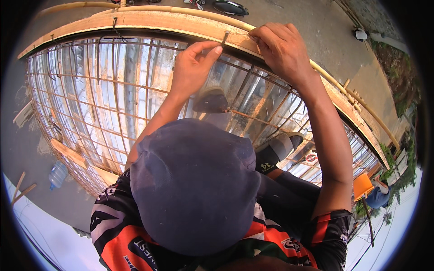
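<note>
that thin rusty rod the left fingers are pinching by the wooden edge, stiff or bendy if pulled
The rod looks like thin steel, so probably stiff over its short visible length, yet bendable with effort. Its rusty surface likely grips rather than slips under the left hand. It seems light; the right hand rests on the wooden edge.

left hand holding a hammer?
No, the left hand pinches a thin nail or wire end at the wooden board; no hammer shows.

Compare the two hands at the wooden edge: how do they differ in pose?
The left hand pinches the nail with its fingertips, while the right hand lies knuckles-up on the wooden board. The left hand is over the steel bars; the right is over the board. Both are bare.
</note>
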Available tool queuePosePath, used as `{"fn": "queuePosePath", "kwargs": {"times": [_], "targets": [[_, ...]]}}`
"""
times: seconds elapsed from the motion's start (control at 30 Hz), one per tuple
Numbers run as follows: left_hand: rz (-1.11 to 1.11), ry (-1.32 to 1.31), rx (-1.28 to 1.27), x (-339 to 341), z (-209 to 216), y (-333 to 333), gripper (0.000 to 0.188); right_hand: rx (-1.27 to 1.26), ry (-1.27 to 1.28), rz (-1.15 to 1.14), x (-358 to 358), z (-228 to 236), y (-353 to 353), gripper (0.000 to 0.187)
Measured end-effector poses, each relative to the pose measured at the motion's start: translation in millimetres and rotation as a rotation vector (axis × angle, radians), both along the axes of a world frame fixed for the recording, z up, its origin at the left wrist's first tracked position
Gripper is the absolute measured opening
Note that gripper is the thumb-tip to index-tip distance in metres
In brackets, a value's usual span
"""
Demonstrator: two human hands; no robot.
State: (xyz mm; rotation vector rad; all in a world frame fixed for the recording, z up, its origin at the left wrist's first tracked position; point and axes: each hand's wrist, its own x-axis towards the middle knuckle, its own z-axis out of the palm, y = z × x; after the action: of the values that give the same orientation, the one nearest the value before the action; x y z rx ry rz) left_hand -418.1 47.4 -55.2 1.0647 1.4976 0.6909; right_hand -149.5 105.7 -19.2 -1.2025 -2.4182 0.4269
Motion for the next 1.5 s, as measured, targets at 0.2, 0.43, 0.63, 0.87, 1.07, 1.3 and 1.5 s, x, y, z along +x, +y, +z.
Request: {"fn": "queuePosePath", "kwargs": {"times": [0.2, 0.43, 0.63, 0.87, 1.07, 1.3, 1.5], "targets": [[0.005, 0.055, -0.033, 10.2, 9.9, 5.7, 0.027, -0.165, 0.090, -0.120, -36.8, -1.9, 45.4, 0.012], [-0.087, 0.269, 0.466, 3.6, -3.9, -1.3, 0.020, 0.072, 0.042, 0.322, -97.2, 41.0, 13.8, 0.009], [-0.154, 0.285, 0.307, 0.6, 8.8, -17.4, 0.021, 0.034, -0.071, 0.454, -34.4, 18.1, -70.8, 0.043], [-0.080, 0.247, 0.277, -3.7, -4.3, -10.2, 0.024, -0.385, 0.108, 0.113, 1.9, -9.5, -95.7, 0.060], [-0.137, 0.017, -0.225, -8.1, -6.4, 2.9, 0.038, -0.826, 0.300, -0.198, -17.0, -18.8, -89.7, 0.037], [0.089, -0.129, -0.148, 2.4, -7.8, -17.0, 0.034, -0.910, 0.412, -0.259, -31.6, -22.0, -89.8, 0.037], [-0.006, 0.162, 0.180, 29.6, -5.9, -59.2, 0.031, -1.097, 0.563, -0.382, -26.0, -34.6, -93.8, 0.039]]}}
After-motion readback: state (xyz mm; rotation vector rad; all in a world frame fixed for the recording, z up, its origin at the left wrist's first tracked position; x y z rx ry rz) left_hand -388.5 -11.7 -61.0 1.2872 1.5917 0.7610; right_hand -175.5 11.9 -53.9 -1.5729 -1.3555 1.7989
